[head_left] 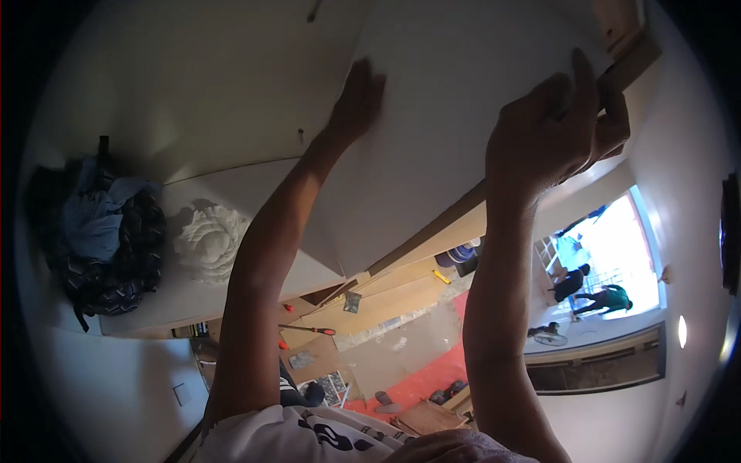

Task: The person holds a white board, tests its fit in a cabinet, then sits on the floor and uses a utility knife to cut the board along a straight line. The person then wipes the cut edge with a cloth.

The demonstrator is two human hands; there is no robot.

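Observation:
A broad white panel (pixel 432 123) rises in front of me, its lower edge crossing slantwise above the floor. My left hand (pixel 359 100) rests with its fingers stretched along the panel's left side, against its surface. Farther right, my right hand (pixel 552 135) is bent at the panel's right edge. Its index finger points up along the surface while the other fingers curl round the edge, beside a wooden strip (pixel 634 65). Part of what those fingers touch is hidden behind the hand.
On a white shelf (pixel 289 189) at left sit a patterned backpack (pixel 127 262) and a white flower-shaped ornament (pixel 210 243). Below are a screwdriver (pixel 312 330), a yellow tool (pixel 441 276) and a red floor covering (pixel 413 386). Two people (pixel 606 299) are near a bright opening at right.

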